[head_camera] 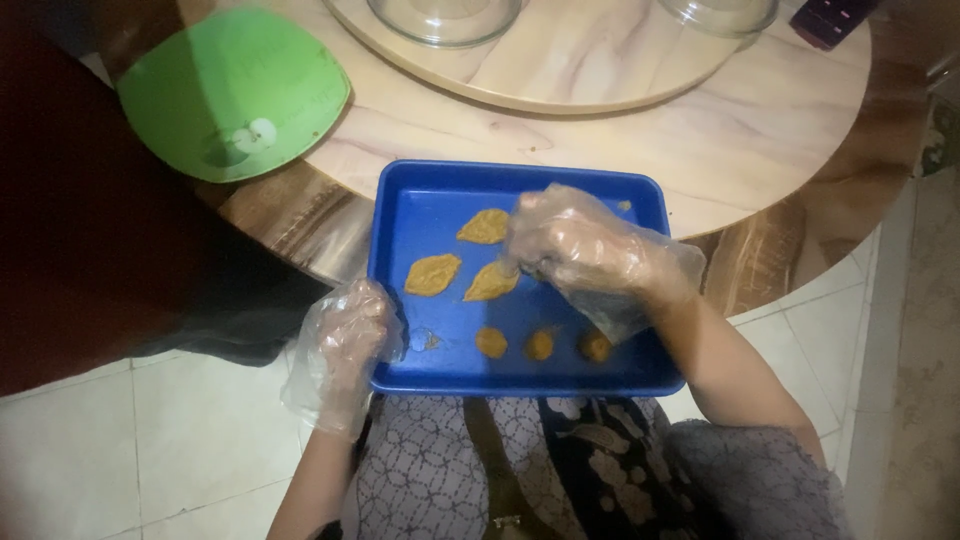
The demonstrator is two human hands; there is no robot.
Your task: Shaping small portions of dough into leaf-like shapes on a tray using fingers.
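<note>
The gloved left hand (345,345) grips the near-left edge of the blue tray (420,205) on the lap. The gloved right hand (570,245) pinches, it seems, a leaf-shaped patty (490,283). Beyond lie a green plate (235,90) and glass bowls (445,20).

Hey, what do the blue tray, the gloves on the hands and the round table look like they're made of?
Blue tray: likely moulded plastic, smooth and slightly glossy, with rounded corners and a raised rim.
Gloves on the left hand and right hand: thin clear plastic film, loose, crinkled and see-through.
Round table: marble or a marble-look top, pale and veined with a polished sheen; which one is unclear.
</note>
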